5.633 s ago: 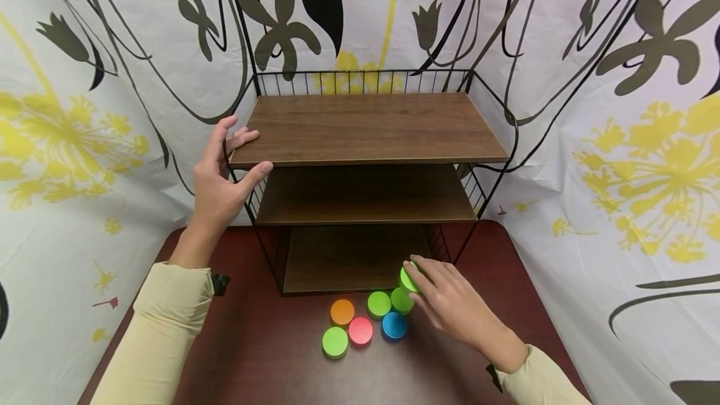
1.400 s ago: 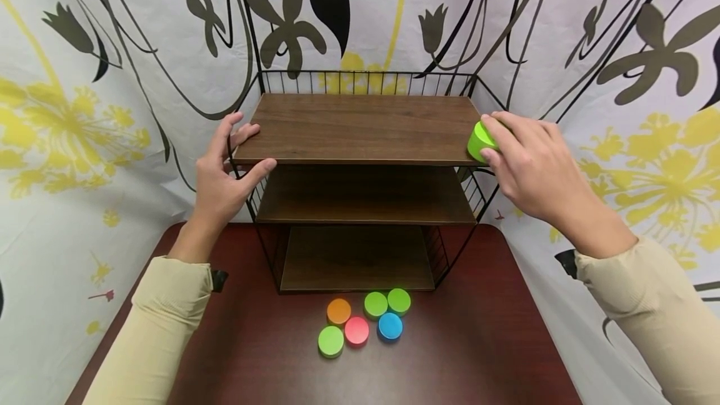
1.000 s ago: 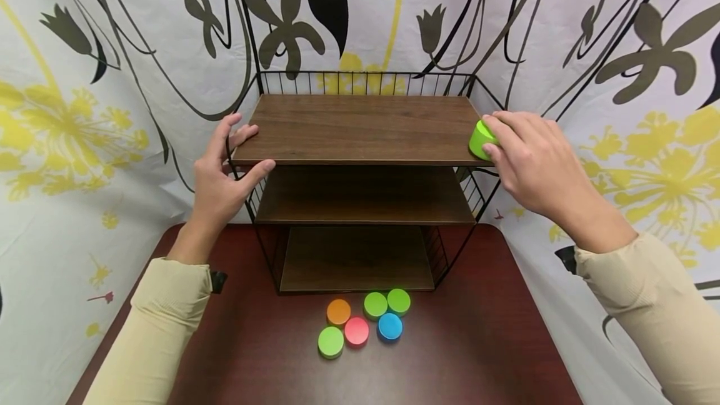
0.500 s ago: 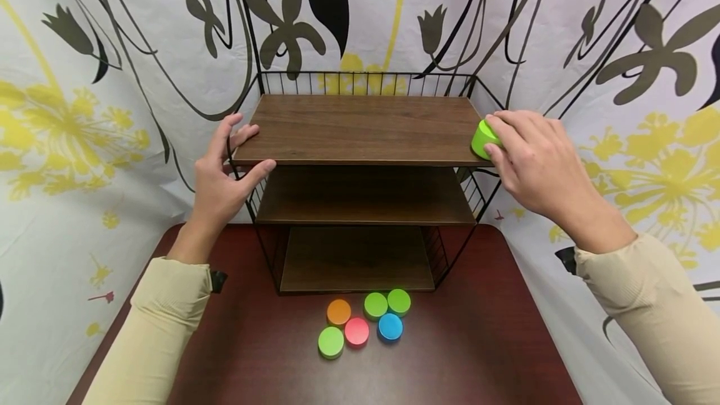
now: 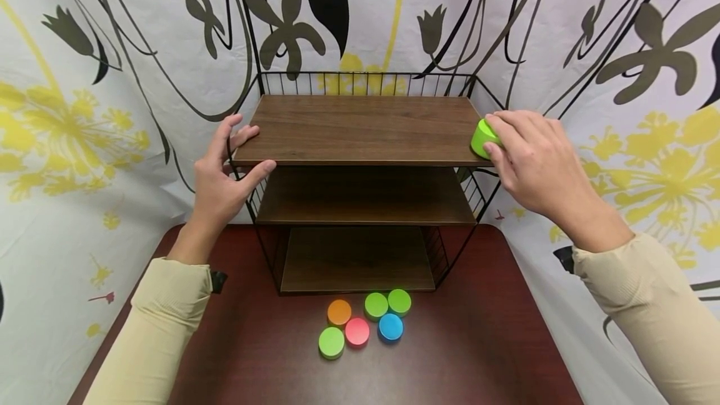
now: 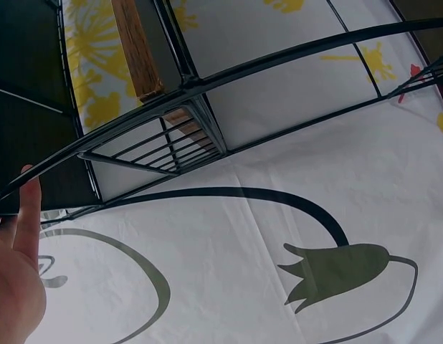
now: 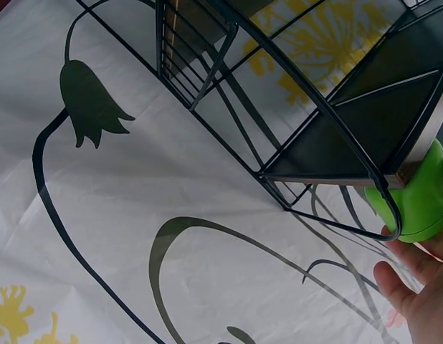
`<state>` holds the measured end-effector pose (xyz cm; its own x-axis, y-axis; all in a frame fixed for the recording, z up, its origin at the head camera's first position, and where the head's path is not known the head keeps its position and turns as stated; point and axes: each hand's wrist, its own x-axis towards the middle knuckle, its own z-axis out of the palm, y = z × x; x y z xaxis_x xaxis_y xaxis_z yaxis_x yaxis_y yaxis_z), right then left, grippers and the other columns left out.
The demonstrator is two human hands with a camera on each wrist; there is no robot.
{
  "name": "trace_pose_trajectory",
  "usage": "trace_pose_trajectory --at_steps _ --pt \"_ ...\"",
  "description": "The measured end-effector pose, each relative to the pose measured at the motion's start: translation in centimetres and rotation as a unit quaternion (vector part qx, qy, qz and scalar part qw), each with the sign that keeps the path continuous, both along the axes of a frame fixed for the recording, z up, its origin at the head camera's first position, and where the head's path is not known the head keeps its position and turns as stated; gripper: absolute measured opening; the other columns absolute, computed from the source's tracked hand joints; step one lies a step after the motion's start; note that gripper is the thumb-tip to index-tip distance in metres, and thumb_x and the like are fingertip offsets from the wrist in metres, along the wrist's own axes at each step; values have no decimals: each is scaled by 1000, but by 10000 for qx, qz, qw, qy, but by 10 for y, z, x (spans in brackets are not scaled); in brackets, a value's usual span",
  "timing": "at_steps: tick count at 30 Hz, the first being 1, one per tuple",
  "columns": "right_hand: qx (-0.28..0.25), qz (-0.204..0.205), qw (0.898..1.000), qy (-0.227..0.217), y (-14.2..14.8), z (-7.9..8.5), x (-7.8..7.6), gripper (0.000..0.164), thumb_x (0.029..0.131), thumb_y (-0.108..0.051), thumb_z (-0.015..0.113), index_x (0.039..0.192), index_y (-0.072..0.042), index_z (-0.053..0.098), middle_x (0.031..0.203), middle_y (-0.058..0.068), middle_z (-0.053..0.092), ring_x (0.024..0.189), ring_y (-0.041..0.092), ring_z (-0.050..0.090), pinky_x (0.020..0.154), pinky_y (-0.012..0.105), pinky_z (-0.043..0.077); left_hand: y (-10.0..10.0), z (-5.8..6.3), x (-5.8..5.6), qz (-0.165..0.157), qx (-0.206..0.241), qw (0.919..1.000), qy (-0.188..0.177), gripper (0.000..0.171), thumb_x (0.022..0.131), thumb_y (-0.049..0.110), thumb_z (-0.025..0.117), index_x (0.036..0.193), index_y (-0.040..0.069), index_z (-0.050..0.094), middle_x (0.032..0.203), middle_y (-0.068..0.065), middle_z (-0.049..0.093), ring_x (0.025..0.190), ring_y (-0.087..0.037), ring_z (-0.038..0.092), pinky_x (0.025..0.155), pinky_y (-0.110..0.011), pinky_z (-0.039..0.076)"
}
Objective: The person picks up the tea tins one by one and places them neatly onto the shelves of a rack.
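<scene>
My right hand (image 5: 534,161) pinches a lime-green round tub (image 5: 482,139) at the front right corner of the top shelf board (image 5: 360,130). In the right wrist view, the green tub (image 7: 422,197) shows behind the wire loop at the board's corner, with fingertips against its side. At the opposite end, my left hand (image 5: 219,170) clasps the left front corner of the shelf rack, thumb along the board's front edge and fingers over the side rail (image 6: 121,118). Part of that left hand (image 6: 17,279) appears low in the left wrist view.
On the dark red table (image 5: 478,342), in front of the rack, lie an orange tub (image 5: 339,312), a pink tub (image 5: 357,332), a blue tub (image 5: 390,327) and three green ones. Below are a middle board (image 5: 365,195) and a bottom board (image 5: 357,261). Patterned cloth (image 5: 635,192) surrounds everything.
From just above the other tubs, my right hand has carried the green tub up to the top board's right corner, where it shifted slightly right and then stayed. The left hand keeps its place.
</scene>
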<state>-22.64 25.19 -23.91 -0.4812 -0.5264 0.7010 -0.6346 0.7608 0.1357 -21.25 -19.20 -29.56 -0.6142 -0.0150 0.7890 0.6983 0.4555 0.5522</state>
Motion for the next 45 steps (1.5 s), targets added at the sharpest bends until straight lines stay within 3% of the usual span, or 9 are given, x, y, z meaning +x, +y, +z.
trace_pose_trajectory --at_steps 10,16,20,25,31,38,45 --pt "-114 -2 9999 26 0 -3 -1 38 95 -11 58 130 4 59 123 20 60 114 42 52 89 57 38 3 4 4 55 36 10000 -56 72 79 0 81 143 2 47 123 -17 68 122 -27 60 68 -10 45" --pt "-121 -26 9999 -39 0 -2 -1 38 96 -13 56 130 4 58 124 21 60 116 43 51 90 57 37 -6 -10 -11 74 32 10000 -39 76 77 1 84 144 6 48 124 -13 68 122 -25 60 67 -11 46" --pt "-114 -37 9998 -139 1 -2 0 46 98 -22 54 136 2 56 129 22 57 120 44 49 92 59 36 -11 -16 -18 2 -24 10000 50 77 78 4 84 145 11 48 125 -7 69 123 -21 60 66 -11 47" --pt "-205 160 9993 254 0 -2 3 53 100 -37 45 135 1 57 131 26 55 122 46 48 89 63 36 -14 -17 -20 -120 -29 9998 147 75 80 9 83 146 16 49 125 -5 69 124 -20 59 67 -11 48" --pt "-260 402 9955 816 -7 -1 18 48 97 -31 48 128 3 60 126 27 58 118 46 51 85 61 36 -14 -17 -21 -122 -34 9998 148 74 81 11 83 146 16 48 126 -6 68 124 -20 58 69 -11 49" --pt "-212 460 9943 941 -16 -1 34 46 96 -30 48 127 2 62 126 26 59 117 45 53 81 60 37 -14 -17 -20 -72 -62 9998 166 73 82 14 83 146 16 48 126 -5 68 124 -20 59 68 -14 51" --pt "-268 706 9914 1065 -30 -7 51 46 100 -33 47 123 2 64 124 25 61 115 46 54 85 60 39 -13 -15 -19 -61 -33 9999 98 77 77 3 84 145 11 48 126 -7 68 124 -20 59 68 -12 49"
